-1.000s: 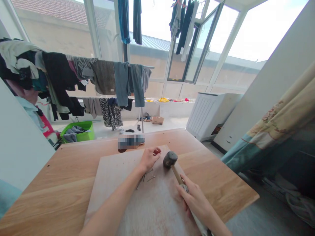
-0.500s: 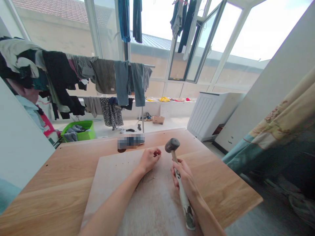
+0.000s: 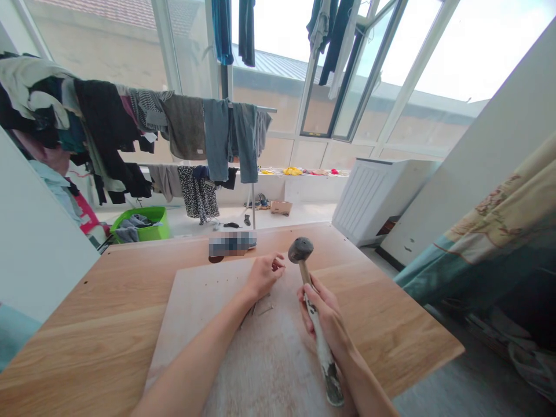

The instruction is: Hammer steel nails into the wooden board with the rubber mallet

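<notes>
At lower centre, our right grip [image 3: 321, 310] wraps a black cylinder-headed, wooden-handled mallet [image 3: 301, 250], which juts above and below it. Our left grip [image 3: 264, 275] curls alongside; we cannot tell what it holds.

board [image 3: 243, 365] on table [image 3: 403, 341], clothes rack behind

nails [image 3: 264, 311] lie on the board, just beside the left wrist; the left hand [image 3: 266, 274] is over the board's far part. to its right, the right hand [image 3: 325, 310] holds the mallet [image 3: 322, 350], head end away from the person. beyond the table, at left, clothes [image 3: 186, 127] hang on a drying rack [image 3: 268, 109]; a tub [image 3: 160, 225] stands below. right of the tub, a cardboard box [image 3: 281, 208] sits on the floor. a curtain [image 3: 490, 217] hangs right of the table.
</notes>
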{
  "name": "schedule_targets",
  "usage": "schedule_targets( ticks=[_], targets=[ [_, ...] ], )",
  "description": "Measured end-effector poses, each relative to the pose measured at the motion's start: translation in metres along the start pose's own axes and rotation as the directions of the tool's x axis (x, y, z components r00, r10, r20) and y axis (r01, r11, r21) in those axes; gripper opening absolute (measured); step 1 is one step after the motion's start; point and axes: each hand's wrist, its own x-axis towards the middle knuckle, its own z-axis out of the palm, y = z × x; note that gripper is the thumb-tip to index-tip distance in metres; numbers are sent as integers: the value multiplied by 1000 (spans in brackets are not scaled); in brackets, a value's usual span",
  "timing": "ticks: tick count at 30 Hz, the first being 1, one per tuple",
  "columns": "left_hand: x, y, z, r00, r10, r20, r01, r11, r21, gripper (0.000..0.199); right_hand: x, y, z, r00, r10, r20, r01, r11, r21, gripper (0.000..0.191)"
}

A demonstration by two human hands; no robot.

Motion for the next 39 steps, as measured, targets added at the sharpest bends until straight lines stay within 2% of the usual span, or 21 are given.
schedule_targets(
  ticks=[10,24,31,39],
  targets=[
    [0,-2,1,1000,5,-3,-5,1000,-28,22,-4,-5,5,1000,1,25,0,1000,-30,29],
    [1,-2,2,1000,5,-20,-6,999,-39,20,-4,1,3,1000,-6,15,7,999,-54,30],
    [1,-2,2,1000,22,-10,-22,998,-54,24,-4,2,2,998,43,45,-38,994,-103,31],
    [0,-5,3,1000,23,-11,-24,999,-48,22,-4,-3,4,999,31,44,-26,993,-113,34]
  ],
)
